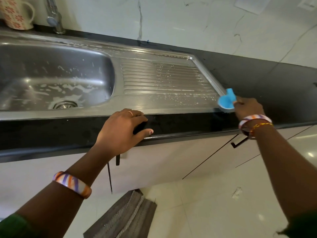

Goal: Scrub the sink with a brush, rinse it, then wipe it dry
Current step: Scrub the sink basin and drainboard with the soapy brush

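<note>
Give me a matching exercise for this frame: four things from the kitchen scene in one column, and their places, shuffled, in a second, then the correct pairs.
Things:
1. blue brush
2. patterned mug
3. drain
4. left hand

Places:
A. bottom of the basin
B. near right corner of the drainboard
C. resting on the black counter's front edge
D. counter behind the sink, far left

Pairs: 1-B, 2-D, 3-A, 4-C
</note>
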{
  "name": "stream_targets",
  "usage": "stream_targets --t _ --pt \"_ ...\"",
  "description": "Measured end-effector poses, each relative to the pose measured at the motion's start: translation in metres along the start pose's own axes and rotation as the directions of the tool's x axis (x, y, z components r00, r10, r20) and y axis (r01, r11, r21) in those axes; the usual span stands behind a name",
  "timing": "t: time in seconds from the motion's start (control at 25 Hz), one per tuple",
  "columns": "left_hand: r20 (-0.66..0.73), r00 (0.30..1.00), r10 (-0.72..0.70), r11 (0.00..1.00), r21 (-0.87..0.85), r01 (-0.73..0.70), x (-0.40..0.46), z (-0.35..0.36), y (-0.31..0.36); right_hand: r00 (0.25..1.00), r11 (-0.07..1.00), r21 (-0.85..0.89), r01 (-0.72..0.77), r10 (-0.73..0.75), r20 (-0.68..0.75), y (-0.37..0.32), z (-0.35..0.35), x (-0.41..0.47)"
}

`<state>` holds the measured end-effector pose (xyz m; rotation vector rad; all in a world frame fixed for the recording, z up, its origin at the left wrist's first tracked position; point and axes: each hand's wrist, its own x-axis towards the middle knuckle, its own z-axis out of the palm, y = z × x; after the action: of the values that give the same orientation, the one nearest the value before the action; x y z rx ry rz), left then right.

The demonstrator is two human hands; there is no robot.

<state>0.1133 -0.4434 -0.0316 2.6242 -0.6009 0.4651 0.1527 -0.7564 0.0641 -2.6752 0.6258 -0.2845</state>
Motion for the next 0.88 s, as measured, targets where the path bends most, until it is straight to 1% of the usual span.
stream_targets --t 0.04,0.08,0.12,0.16,0.2,0.24,0.28,0.32,0.36,0.4,0.44,0.48,0.52,0.56,0.6,0.64,0.68,0.72,0.76,0.8,0.84,0.88 --pt "-0.006 1.0 -0.002 1.0 -0.016 0.002 0.001 0.0 0.0 0.988 0.989 -0.004 0.146 -0.146 0.046 -0.015 0.011 -0.013" --pt "-0.009 1.0 -0.006 0.999 -0.033 0.005 0.001 0.0 0.001 0.944 0.95 0.045 0.308 -0.311 0.111 -0.033 0.025 -0.03" --pt "-0.014 1.0 -0.01 0.999 -0.045 0.009 0.002 -0.001 0.001 0.864 0.881 0.132 0.454 -0.471 0.177 -0.053 0.042 -0.048" --pt "-0.022 1.0 -0.013 0.999 -0.049 0.012 0.002 -0.001 0.001 0.781 0.811 0.205 0.548 -0.584 0.223 -0.07 0.056 -0.065" --pt "-0.026 0.999 -0.019 0.999 -0.051 0.018 0.002 -0.001 0.002 0.733 0.763 0.241 0.6 -0.644 0.217 -0.078 0.064 -0.071" --pt "-0.022 0.999 -0.032 0.998 -0.057 0.031 0.001 -0.001 0.002 0.738 0.759 0.241 0.605 -0.648 0.189 -0.079 0.064 -0.063" --pt "-0.012 0.998 -0.054 0.996 -0.065 0.053 0.001 0.0 0.002 0.787 0.804 0.182 0.567 -0.593 0.17 -0.067 0.059 -0.042" --pt "-0.003 0.997 -0.079 0.994 -0.073 0.078 0.001 0.0 0.002 0.85 0.865 0.081 0.495 -0.502 0.159 -0.047 0.051 -0.016" --pt "0.003 0.995 -0.099 0.992 -0.079 0.099 0.002 0.0 0.001 0.92 0.926 -0.02 0.376 -0.371 0.127 -0.021 0.037 0.01" --pt "0.007 0.993 -0.114 0.99 -0.081 0.114 0.002 0.001 0.0 0.969 0.966 -0.097 0.24 -0.232 0.083 0.006 0.019 0.033" --pt "0.008 0.992 -0.128 0.988 -0.082 0.128 0.002 0.002 0.0 0.992 0.984 -0.128 0.125 -0.119 0.052 0.029 0.003 0.049" --pt "0.005 0.99 -0.143 0.986 -0.085 0.143 0.002 0.002 0.0 0.997 0.99 -0.128 0.061 -0.055 0.052 0.041 -0.008 0.059" --pt "0.001 0.988 -0.156 0.984 -0.091 0.156 0.002 0.003 0.0 0.995 0.989 -0.125 0.075 -0.066 0.074 0.042 -0.011 0.058" --pt "-0.002 0.986 -0.164 0.982 -0.097 0.163 0.003 0.003 -0.001 0.983 0.982 -0.107 0.155 -0.142 0.113 0.03 -0.006 0.048" --pt "-0.004 0.986 -0.164 0.982 -0.098 0.163 0.003 0.003 -0.001 0.955 0.961 -0.053 0.27 -0.26 0.145 0.012 0.005 0.034" --pt "-0.007 0.988 -0.155 0.984 -0.094 0.154 0.004 0.003 -0.001 0.904 0.922 0.047 0.384 -0.386 0.183 -0.011 0.023 0.014" --pt "-0.011 0.99 -0.141 0.986 -0.086 0.14 0.005 0.004 -0.001 0.834 0.863 0.157 0.48 -0.505 0.222 -0.036 0.041 -0.011" --pt "-0.016 0.991 -0.13 0.989 -0.08 0.128 0.005 0.004 -0.001 0.757 0.796 0.24 0.556 -0.604 0.251 -0.058 0.059 -0.034" --pt "-0.022 0.992 -0.127 0.989 -0.076 0.125 0.005 0.004 -0.001 0.705 0.752 0.286 0.594 -0.658 0.265 -0.075 0.071 -0.047" --pt "-0.027 0.991 -0.132 0.989 -0.077 0.129 0.004 0.005 -0.001 0.697 0.743 0.302 0.597 -0.667 0.262 -0.084 0.073 -0.045" --pt "-0.028 0.99 -0.14 0.987 -0.084 0.137 0.004 0.005 -0.002 0.729 0.775 0.263 0.575 -0.631 0.266 -0.081 0.069 -0.029" --pt "-0.027 0.989 -0.146 0.986 -0.091 0.143 0.004 0.004 -0.002 0.781 0.823 0.185 0.537 -0.568 0.259 -0.066 0.062 -0.006"
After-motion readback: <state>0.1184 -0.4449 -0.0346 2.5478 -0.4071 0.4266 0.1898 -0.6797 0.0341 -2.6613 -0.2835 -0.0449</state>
